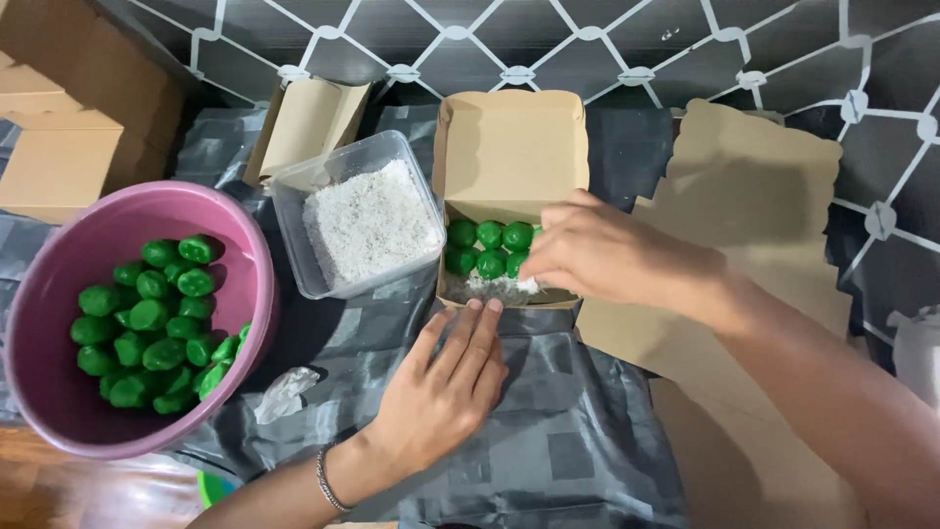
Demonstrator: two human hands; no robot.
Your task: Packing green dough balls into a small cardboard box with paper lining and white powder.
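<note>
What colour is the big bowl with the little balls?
Pink bowl, seen in the head view; the balls are green.

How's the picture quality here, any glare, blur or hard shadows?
Head view: mostly sharp and evenly lit; the right hand is slightly soft as it reaches into the box; soft sheen on the grey plastic sheet; the left hand casts a faint shadow; the pink bowl shades the sheet beside it; edges bend a little.

left hand [446, 377]: lay flat, palm down, fingers together, lower centre of frame.
right hand [597, 257]: fingertips pinched, reached leftward, centre right.
</note>
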